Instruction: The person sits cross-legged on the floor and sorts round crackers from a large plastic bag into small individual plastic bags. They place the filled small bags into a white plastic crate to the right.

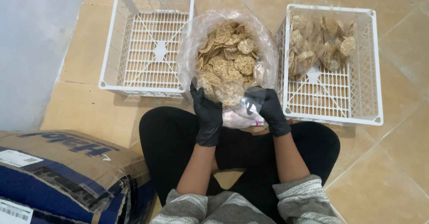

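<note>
Gloved L hand [206,112] & R hand [270,110]: both pinch small clear bag [243,103] w/ crackers [228,92]. Big bag [225,50] behind; white crates L [147,41], R [333,94]; box [67,170] near L.

One head-worn view; looks steeply down, close over the lap; tiled floor [393,179] beyond.

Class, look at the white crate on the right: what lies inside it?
Inside the right crate, small clear bags of round crackers fill the far end; the near end shows bare lattice. Crackers beneath the top bags are hidden.
</note>
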